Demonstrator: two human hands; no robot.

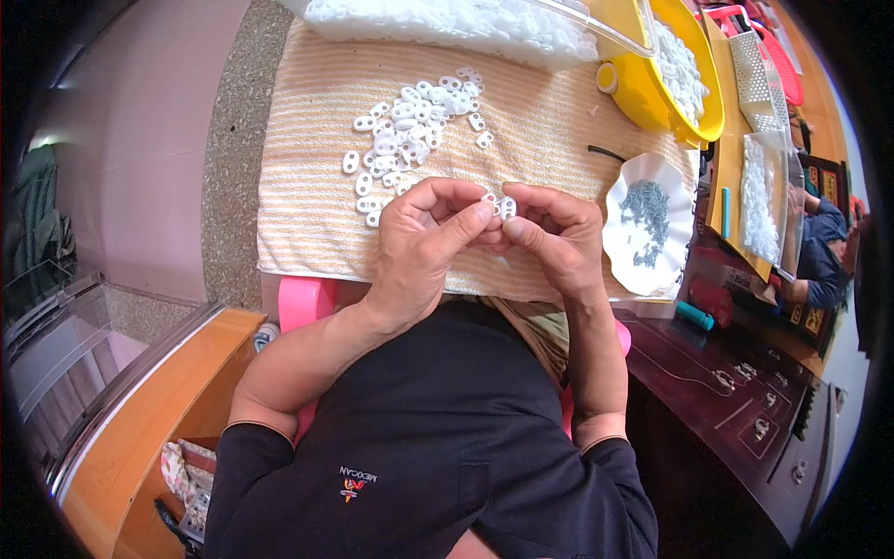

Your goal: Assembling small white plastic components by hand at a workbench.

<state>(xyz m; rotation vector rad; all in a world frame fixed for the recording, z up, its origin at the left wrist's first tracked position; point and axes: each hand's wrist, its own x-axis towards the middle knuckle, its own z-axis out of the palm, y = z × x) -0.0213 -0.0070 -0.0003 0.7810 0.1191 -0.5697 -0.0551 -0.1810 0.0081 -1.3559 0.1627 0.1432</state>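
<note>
Your left hand (424, 238) and right hand (549, 238) meet over striped towel (307, 214), both grips pinching small white plastic piece (503, 207). Looks mid-assembly. Next move likely needs steady fingertip alignment; loose white pieces (400, 140) lie just beyond.

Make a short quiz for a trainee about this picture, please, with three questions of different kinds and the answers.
1. True or false: both hands pinch one small white plastic piece above the striped towel.
2. What lies in the white scalloped dish? A) small dark metal bits B) white rings C) coins
3. Fill in: the loose heap of white pieces on the towel lies nearer the ___ hand.

Key
1. True: left hand and right hand meet on it.
2. A
3. left
</note>
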